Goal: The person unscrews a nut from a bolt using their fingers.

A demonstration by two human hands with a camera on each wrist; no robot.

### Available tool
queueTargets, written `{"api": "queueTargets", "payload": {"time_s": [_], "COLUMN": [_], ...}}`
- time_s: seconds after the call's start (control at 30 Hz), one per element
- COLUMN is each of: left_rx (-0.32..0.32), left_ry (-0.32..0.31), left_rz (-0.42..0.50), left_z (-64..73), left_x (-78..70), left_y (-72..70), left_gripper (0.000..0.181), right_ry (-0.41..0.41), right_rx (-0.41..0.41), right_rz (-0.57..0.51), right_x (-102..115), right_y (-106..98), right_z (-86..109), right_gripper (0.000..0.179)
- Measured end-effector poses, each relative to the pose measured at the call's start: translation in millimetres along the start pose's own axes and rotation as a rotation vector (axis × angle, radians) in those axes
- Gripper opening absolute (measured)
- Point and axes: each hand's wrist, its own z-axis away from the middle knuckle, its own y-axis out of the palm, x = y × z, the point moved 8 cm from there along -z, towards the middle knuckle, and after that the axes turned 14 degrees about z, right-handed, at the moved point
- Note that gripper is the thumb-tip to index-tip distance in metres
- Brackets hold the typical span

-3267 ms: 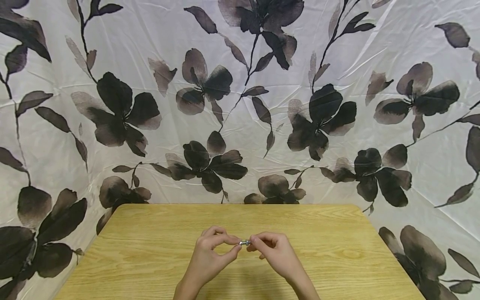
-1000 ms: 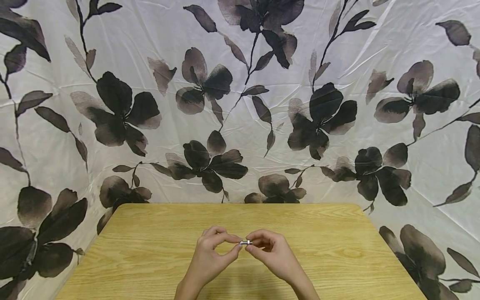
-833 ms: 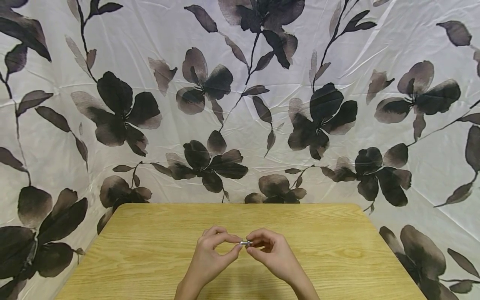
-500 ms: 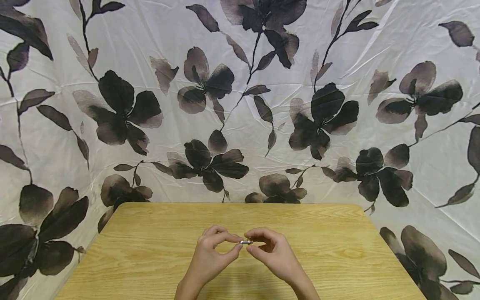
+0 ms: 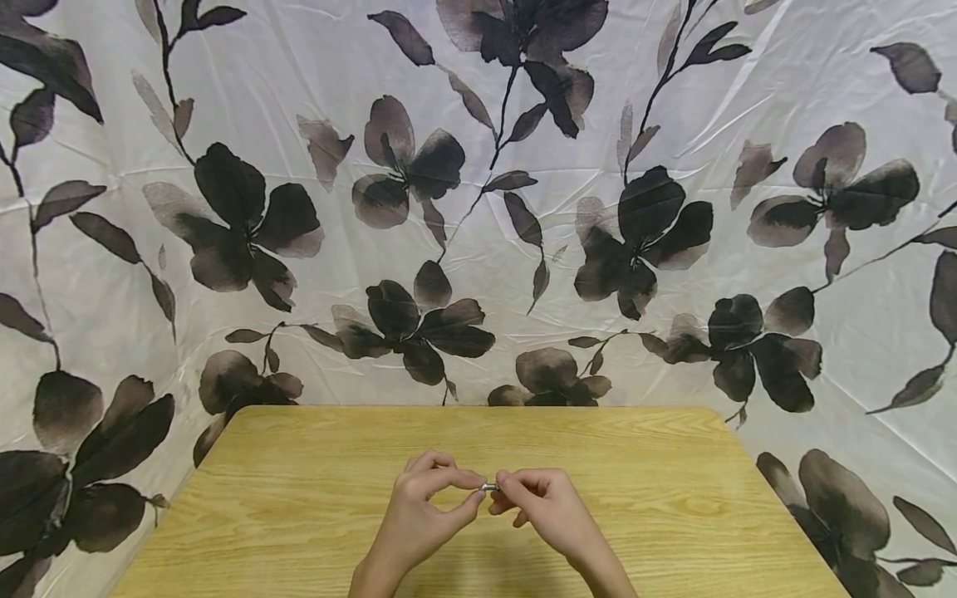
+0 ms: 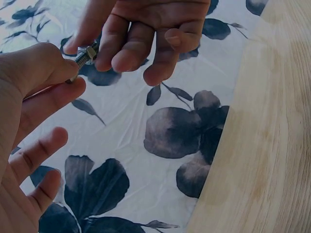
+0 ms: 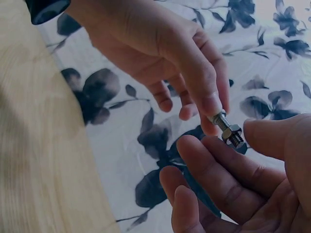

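Observation:
My left hand (image 5: 422, 502) pinches a small silver bolt (image 5: 489, 487) near its head between thumb and index finger. The bolt's threaded shaft points toward my right hand (image 5: 542, 507). A hex nut (image 7: 232, 133) sits around the thread, and the bolt's tip pokes out past it in the right wrist view. My right thumb (image 7: 265, 138) and index finger lie on either side of the nut, with little room between. In the left wrist view the nut (image 6: 88, 53) shows between the right hand's fingertips. In the head view, right fingers cover the nut. Both hands are above the table.
A wood-grain table (image 5: 299, 465) stretches beneath the hands, its far edge meeting a white cloth (image 5: 523, 274) printed with dark flowers. The cloth hangs behind and along both sides. A dark band (image 7: 48, 9) is on the left wrist.
My right thumb has swung up and over while its fingers curled lower, covering the nut that showed half a second ago. My left hand keeps its pinch on the bolt, almost still.

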Motion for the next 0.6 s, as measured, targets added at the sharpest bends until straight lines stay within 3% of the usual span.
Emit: {"api": "queueTargets", "payload": {"time_s": [0.27, 0.6], "left_rx": [0.01, 0.001], "left_ry": [-0.02, 0.013], "left_rz": [0.0, 0.013], "left_z": [-0.1, -0.9], "left_x": [2.0, 0.6], "left_y": [0.4, -1.1], "left_gripper": [0.03, 0.028], "right_ry": [-0.017, -0.075], "right_rx": [0.004, -0.012], "right_rz": [-0.007, -0.008], "right_x": [1.8, 9.6], "right_y": [0.3, -1.1], "right_z": [0.6, 2.6], "right_gripper": [0.035, 0.024]}}
